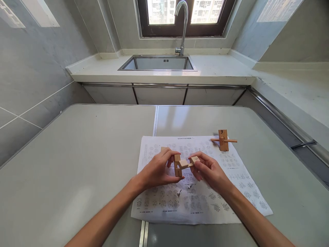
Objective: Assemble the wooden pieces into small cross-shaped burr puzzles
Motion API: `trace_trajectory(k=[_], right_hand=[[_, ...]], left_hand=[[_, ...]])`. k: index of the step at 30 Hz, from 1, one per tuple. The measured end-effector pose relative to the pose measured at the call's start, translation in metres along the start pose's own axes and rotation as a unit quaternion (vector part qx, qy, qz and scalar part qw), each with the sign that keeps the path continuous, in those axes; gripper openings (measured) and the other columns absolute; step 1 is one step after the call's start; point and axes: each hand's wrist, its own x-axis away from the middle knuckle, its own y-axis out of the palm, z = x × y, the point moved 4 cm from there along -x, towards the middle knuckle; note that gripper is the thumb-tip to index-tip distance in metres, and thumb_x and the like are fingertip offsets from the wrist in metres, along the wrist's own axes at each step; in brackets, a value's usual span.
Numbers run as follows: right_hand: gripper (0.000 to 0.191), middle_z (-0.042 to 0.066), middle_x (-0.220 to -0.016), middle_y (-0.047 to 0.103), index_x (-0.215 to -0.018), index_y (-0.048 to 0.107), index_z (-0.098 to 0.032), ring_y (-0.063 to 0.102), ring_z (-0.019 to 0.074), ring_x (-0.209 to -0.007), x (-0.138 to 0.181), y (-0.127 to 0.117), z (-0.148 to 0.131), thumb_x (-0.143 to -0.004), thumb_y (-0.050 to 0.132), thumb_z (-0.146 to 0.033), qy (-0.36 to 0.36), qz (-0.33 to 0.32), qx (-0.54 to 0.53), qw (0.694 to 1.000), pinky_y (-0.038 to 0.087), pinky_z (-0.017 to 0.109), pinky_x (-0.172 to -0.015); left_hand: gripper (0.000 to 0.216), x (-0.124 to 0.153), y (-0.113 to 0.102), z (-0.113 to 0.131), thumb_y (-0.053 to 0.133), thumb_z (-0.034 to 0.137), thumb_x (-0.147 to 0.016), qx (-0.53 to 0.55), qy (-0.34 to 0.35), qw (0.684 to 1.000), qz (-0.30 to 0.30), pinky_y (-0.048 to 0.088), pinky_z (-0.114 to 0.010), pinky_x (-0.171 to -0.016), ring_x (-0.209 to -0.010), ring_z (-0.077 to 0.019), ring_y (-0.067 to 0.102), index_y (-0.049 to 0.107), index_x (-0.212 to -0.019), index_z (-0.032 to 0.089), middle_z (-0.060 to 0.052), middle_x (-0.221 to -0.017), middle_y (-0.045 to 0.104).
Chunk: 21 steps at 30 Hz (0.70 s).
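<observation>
Upright between the thumb and fingers of my left hand (163, 167) is a notched wooden puzzle piece (177, 172). My right hand (207, 168) pinches a second, lighter notched wooden puzzle piece (184, 164) by its right end. That piece's left end meets or overlaps the notch of the upright one; whether they interlock I cannot tell. Both are held above a printed sheet (159, 214) covered with small puzzle diagrams. Behind my left hand peeks the edge of another wooden block (163, 149), mostly hidden.
On the sheet's upper right rests a wooden plate with a crossing stick (223, 140). Two small crumpled-looking bits (179, 192) lie on the paper below my hands. The pale table (77, 154) has a seam down its middle. Beyond it are a counter (218, 67), a sink (159, 61) and a tap (183, 31).
</observation>
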Motion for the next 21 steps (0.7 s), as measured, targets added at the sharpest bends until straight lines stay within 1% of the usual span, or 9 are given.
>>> trace_trajectory(k=[2, 6, 8, 11, 14, 17, 21], right_hand=[[0.035, 0.001, -0.076, 0.067, -0.105, 0.065, -0.022, 0.051, 0.0125, -0.052, 0.002, 0.006, 0.001, -0.096, 0.073, -0.054, 0.004, -0.023, 0.016, 1.000, 0.040, 0.029, -0.054], [0.032, -0.003, -0.070, 0.062, -0.101, 0.061, -0.023, 0.051, 0.0122, -0.053, 0.004, 0.012, 0.007, -0.097, 0.074, -0.051, 0.007, -0.033, 0.056, 0.998, 0.037, 0.027, -0.053], [0.031, -0.002, -0.072, 0.063, -0.101, 0.060, -0.023, 0.053, 0.0134, -0.059, 0.005, 0.012, 0.010, -0.096, 0.075, -0.050, 0.004, -0.022, 0.083, 0.996, 0.038, 0.027, -0.056], [0.032, -0.001, -0.075, 0.064, -0.097, 0.059, -0.023, 0.056, 0.0156, -0.067, 0.006, 0.010, 0.013, -0.095, 0.076, -0.051, -0.012, 0.009, 0.133, 0.991, 0.039, 0.028, -0.060], [0.034, 0.000, -0.073, 0.065, -0.092, 0.058, -0.024, 0.058, 0.0171, -0.067, 0.006, 0.009, 0.011, -0.096, 0.074, -0.054, -0.023, 0.032, 0.166, 0.985, 0.040, 0.028, -0.061], [0.036, 0.001, -0.076, 0.068, -0.093, 0.058, -0.024, 0.060, 0.0183, -0.068, 0.007, 0.011, 0.008, -0.095, 0.073, -0.056, -0.025, 0.039, 0.163, 0.986, 0.042, 0.029, -0.061], [0.038, 0.000, -0.071, 0.067, -0.093, 0.057, -0.024, 0.056, 0.0157, -0.057, 0.006, 0.011, 0.006, -0.095, 0.072, -0.060, -0.010, 0.039, 0.113, 0.993, 0.039, 0.027, -0.053]], left_hand=[[0.065, 0.001, 0.003, 0.000, 0.090, 0.037, -0.075, 0.002, -0.005, 1.000, 0.006, 0.055, -0.035, -0.078, -0.088, -0.0214, 0.065, 0.058, -0.130, 0.023, -0.004, -0.102, 0.067], [0.058, 0.002, 0.009, 0.003, 0.085, 0.037, -0.079, -0.007, 0.005, 1.000, 0.014, 0.056, -0.039, -0.086, -0.093, -0.0241, 0.071, 0.058, -0.128, 0.023, -0.007, -0.111, 0.074], [0.056, 0.002, 0.012, 0.005, 0.084, 0.035, -0.080, -0.015, 0.006, 1.000, 0.016, 0.055, -0.042, -0.090, -0.096, -0.0257, 0.072, 0.059, -0.128, 0.023, -0.007, -0.111, 0.076], [0.054, 0.002, 0.014, 0.008, 0.084, 0.033, -0.079, -0.016, 0.005, 1.000, 0.023, 0.055, -0.043, -0.093, -0.095, -0.0254, 0.073, 0.059, -0.126, 0.022, -0.007, -0.108, 0.077], [0.052, 0.001, 0.012, 0.010, 0.085, 0.032, -0.077, -0.008, 0.002, 1.000, 0.024, 0.055, -0.042, -0.092, -0.092, -0.0242, 0.072, 0.061, -0.123, 0.022, -0.006, -0.107, 0.077], [0.054, 0.001, 0.010, 0.011, 0.087, 0.032, -0.076, 0.016, -0.013, 0.999, 0.027, 0.056, -0.041, -0.091, -0.092, -0.0245, 0.072, 0.062, -0.122, 0.023, -0.005, -0.107, 0.077], [0.066, 0.002, 0.009, 0.014, 0.092, 0.034, -0.071, 0.057, -0.019, 0.998, 0.024, 0.057, -0.042, -0.095, -0.103, -0.0282, 0.074, 0.062, -0.129, 0.025, -0.007, -0.118, 0.077]])
